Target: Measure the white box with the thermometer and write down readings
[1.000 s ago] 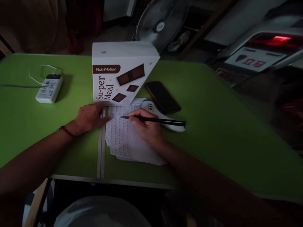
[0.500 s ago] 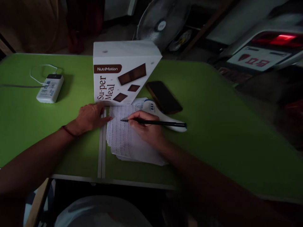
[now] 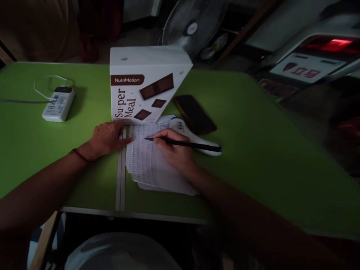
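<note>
My right hand (image 3: 176, 150) pinches a black pen (image 3: 194, 144), its tip on the stack of paper sheets (image 3: 143, 161). Rows of small dense writing fill the left part of the top sheet, and the lower right part is blank. My left hand (image 3: 108, 138) lies on the table with the thumb stretched onto the sheets' left edge and its fingers at the foot of a white carton (image 3: 123, 60), "NutriMotion Su-per Meal". The carton stands at the top of the sheets. Partly hidden by my right hand and the pen is a white curved device (image 3: 206, 150) with blue marks.
A dark phone (image 3: 195, 114) lies right of the carton on the green table (image 3: 253, 157). At the left sits a white power adapter (image 3: 59, 105) with cables. Behind the table is a fan (image 3: 194, 28), and a white machine with a red light (image 3: 334, 45) stands at far right.
The pen tip has shifted slightly up and to the right on the sheet, and the pen's back end has turned a little. My left hand stays in place.
</note>
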The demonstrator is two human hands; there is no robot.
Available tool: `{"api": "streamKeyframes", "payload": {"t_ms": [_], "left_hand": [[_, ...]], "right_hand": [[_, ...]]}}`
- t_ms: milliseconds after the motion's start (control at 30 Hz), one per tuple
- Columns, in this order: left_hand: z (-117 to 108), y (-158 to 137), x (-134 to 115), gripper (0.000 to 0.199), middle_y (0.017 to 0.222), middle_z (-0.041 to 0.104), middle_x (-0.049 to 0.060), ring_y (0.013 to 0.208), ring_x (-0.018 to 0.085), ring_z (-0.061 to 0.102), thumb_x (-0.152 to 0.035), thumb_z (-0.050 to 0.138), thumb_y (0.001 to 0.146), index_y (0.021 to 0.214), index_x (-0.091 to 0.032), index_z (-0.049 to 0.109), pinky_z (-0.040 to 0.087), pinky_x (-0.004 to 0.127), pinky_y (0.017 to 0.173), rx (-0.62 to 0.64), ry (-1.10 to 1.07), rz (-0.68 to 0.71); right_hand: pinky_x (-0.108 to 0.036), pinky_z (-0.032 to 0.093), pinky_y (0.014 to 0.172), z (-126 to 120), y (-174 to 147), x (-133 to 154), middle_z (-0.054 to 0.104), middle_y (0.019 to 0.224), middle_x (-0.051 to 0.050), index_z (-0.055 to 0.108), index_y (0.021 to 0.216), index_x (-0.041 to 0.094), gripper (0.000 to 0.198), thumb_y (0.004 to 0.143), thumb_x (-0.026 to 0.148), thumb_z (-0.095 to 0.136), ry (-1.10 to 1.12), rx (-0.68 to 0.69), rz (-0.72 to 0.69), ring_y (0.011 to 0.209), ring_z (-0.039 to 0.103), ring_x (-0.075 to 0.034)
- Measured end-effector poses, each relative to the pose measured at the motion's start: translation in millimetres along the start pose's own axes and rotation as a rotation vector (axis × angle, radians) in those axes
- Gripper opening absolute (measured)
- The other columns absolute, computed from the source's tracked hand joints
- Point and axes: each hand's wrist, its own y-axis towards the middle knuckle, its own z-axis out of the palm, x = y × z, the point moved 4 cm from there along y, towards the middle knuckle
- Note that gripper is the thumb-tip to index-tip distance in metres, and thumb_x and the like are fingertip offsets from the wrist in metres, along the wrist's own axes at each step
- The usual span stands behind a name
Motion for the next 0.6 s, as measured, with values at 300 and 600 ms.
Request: {"api": "streamKeyframes", "payload": {"t_ms": [300,600], "left_hand": [[-1.4,-1.0,-0.2,0.031,0.095,0.081,0.004,0.09,0.027,0.078,-0.045,0.082,0.097,0.119,-0.024,0.077,0.055,0.035,0.078,0.019,-0.001,-0.01],[-1.1,-1.9,-0.1,0.033,0.089,0.079,0.003,0.088,0.027,0.077,-0.045,0.082,0.097,0.121,-0.023,0.076,0.055,0.035,0.077,0.031,-0.013,-0.008]], "right_hand": [[-0.033,0.051,0.059,1.2,-2.0,-2.3,0.071,0.069,0.0,0.072,0.08,0.027,0.005,0.083,0.028,0.068,0.008,0.024,0.032,0.061,0.06,-0.018],[-0.031,0.05,0.054,1.2,-2.8,-2.0,0.069,0.065,0.001,0.071,0.075,0.027,0.008,0.082,0.032,0.072,0.039,0.001,0.043,0.058,0.061,-0.017]]}}
